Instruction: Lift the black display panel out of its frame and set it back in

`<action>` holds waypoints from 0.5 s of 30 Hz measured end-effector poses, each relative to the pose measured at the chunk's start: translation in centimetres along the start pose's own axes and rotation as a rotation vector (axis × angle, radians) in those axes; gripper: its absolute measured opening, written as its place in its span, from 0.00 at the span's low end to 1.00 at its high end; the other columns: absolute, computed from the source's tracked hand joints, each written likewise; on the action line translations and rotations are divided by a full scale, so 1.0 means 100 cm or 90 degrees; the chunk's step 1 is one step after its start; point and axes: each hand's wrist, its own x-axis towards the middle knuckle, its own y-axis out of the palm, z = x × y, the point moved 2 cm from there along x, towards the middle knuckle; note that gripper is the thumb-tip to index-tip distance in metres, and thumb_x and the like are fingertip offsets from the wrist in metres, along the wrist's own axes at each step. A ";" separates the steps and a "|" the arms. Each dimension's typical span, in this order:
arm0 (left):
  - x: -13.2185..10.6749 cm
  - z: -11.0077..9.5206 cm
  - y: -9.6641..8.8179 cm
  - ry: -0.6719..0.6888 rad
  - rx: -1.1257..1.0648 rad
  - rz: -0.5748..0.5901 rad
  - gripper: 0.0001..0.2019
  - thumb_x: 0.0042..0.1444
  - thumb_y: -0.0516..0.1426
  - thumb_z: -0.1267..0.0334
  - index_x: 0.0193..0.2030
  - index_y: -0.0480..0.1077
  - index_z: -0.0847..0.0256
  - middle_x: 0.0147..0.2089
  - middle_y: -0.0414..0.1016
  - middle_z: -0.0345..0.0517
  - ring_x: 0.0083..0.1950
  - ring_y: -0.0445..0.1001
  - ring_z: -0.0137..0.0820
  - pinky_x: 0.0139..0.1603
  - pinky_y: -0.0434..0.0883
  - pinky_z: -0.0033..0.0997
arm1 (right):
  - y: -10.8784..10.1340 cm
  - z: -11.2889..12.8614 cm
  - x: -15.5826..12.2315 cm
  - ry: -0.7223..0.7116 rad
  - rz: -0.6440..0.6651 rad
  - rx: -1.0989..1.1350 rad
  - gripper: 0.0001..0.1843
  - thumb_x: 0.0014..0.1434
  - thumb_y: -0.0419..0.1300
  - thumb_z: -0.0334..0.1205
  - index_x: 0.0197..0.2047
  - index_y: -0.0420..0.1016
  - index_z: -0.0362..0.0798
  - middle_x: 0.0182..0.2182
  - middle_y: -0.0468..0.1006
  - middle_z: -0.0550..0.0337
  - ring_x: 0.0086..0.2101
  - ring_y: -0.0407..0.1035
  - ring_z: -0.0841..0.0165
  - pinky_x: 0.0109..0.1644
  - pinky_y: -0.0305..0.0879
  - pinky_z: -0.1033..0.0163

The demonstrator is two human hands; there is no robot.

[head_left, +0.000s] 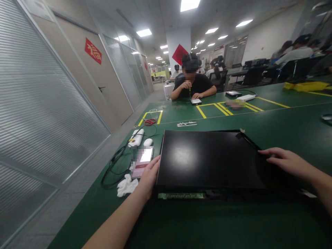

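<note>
A glossy black LCD panel (207,159) lies over a dark frame (249,138) on the green table. A strip of green circuit board (181,196) shows along its near edge. My left hand (150,174) is closed on the panel's left edge, with the thumb side against the rim and some fingertips hidden. On the far side, my right hand (281,159) has its fingers closed at the right edge of the panel and frame. The panel seems shifted left over the frame, whose right rim shows beside it.
Left of the panel are a phone (146,154), crumpled tissue (127,185), a white earbud case (148,142), a white power strip (136,137), black cables (111,166) and red scissors (150,122). Small strips (186,123) lie beyond. A co-worker (193,83) works across the table (176,114) with a screwdriver.
</note>
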 end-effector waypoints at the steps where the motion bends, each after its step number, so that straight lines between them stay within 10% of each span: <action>1: -0.001 0.000 0.000 0.009 0.009 0.004 0.23 0.52 0.67 0.56 0.54 0.77 0.58 0.44 0.85 0.48 0.50 0.81 0.43 0.51 0.76 0.38 | 0.000 0.000 0.000 0.000 0.000 0.002 0.19 0.28 0.54 0.36 0.29 0.73 0.53 0.34 0.72 0.60 0.34 0.64 0.65 0.39 0.57 0.60; 15: -0.013 -0.008 0.007 0.112 0.013 0.085 0.24 0.46 0.68 0.58 0.52 0.79 0.60 0.62 0.74 0.56 0.71 0.60 0.54 0.67 0.62 0.50 | 0.008 -0.022 0.012 -0.021 -0.026 0.039 0.20 0.26 0.53 0.36 0.29 0.73 0.56 0.34 0.71 0.61 0.35 0.64 0.63 0.38 0.58 0.60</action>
